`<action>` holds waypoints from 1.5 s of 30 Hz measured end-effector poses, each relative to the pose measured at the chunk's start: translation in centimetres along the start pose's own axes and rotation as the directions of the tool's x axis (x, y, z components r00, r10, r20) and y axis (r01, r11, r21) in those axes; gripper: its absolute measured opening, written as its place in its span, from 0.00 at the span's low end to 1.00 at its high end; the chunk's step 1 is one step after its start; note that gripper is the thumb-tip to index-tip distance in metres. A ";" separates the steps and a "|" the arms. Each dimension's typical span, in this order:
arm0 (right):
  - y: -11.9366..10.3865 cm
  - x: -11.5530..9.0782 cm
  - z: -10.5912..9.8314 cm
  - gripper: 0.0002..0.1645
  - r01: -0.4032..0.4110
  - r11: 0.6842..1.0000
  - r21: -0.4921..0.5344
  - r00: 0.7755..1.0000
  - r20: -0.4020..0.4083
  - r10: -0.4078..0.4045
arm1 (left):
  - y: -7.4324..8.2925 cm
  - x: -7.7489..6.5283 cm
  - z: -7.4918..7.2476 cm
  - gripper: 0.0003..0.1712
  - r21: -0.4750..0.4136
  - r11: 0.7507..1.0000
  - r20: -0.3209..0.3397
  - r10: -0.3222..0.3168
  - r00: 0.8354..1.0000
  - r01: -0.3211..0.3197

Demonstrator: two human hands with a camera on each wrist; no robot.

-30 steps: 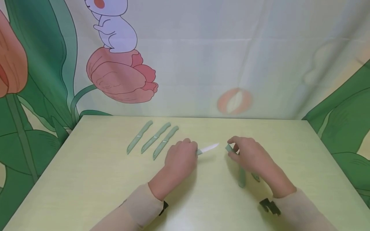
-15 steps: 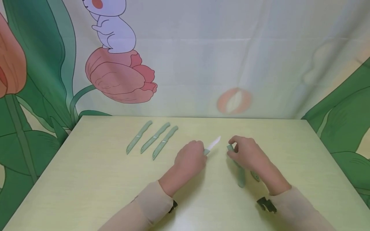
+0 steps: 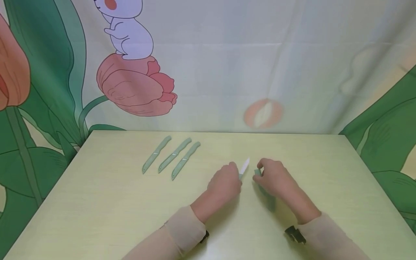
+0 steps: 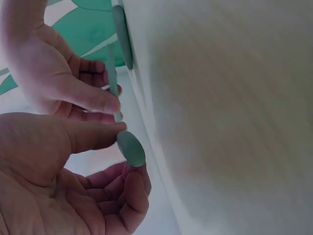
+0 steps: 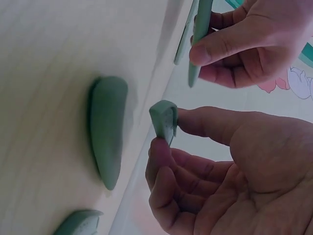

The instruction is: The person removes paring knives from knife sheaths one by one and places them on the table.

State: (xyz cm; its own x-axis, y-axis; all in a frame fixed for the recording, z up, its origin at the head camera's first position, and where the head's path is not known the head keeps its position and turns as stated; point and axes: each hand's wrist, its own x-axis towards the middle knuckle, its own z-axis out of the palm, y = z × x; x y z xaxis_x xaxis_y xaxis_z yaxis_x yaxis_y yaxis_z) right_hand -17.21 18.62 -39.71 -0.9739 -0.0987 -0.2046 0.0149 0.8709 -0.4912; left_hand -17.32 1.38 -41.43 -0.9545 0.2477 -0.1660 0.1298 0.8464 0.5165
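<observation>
My left hand [image 3: 224,182] grips a paring knife by its pale green handle [image 4: 131,149]. The bare whitish blade [image 3: 244,166] sticks out past the fingers, tilted away and to the right. Just right of it, my right hand [image 3: 274,177] pinches a short green blade sheath [image 5: 164,120] between thumb and fingertips. Blade and sheath are apart. Below the right hand, a green handle-shaped piece [image 5: 108,132] lies on the table, mostly hidden in the head view. The end of another green sheath [image 5: 80,223] shows at the right wrist view's lower edge.
Three sheathed green knives, the nearest a sheathed knife [image 3: 186,160], lie side by side and slanted on the table's left back part. Behind the pale yellow table [image 3: 97,202] hangs a printed curtain [image 3: 211,72] with flowers and a white animal.
My left hand has moved right, and the blade now points more steeply away. The right hand has come slightly nearer, hiding more of the pieces beneath it. The three sheathed knives stay put.
</observation>
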 end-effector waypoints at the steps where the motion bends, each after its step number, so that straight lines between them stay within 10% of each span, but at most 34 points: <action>1: -0.1 0.0 0.1 0.25 -0.004 1.000 -0.005 1.000 0.002 0.004 | 0.2 0.0 0.1 0.15 -0.003 1.000 0.000 0.000 1.000 0.000; 34: -0.7 0.3 2.1 0.09 -0.039 0.988 -0.151 0.997 0.058 0.048 | 2.7 -0.8 2.5 0.13 0.097 0.993 0.006 0.061 0.998 -0.061; 45: -0.7 0.1 1.9 0.08 -0.023 0.988 -0.151 0.998 0.058 0.032 | 3.2 -0.6 2.8 0.17 0.055 0.998 0.051 -0.017 0.999 0.014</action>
State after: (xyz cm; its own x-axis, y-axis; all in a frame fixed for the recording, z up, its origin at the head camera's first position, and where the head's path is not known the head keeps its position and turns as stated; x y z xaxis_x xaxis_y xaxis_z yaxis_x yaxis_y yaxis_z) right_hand -16.91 17.13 -41.00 -0.9580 -0.0987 -0.2692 0.0027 0.9357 -0.3528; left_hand -15.60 5.25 -42.03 -0.9416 0.2572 -0.2172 0.1310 0.8743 0.4673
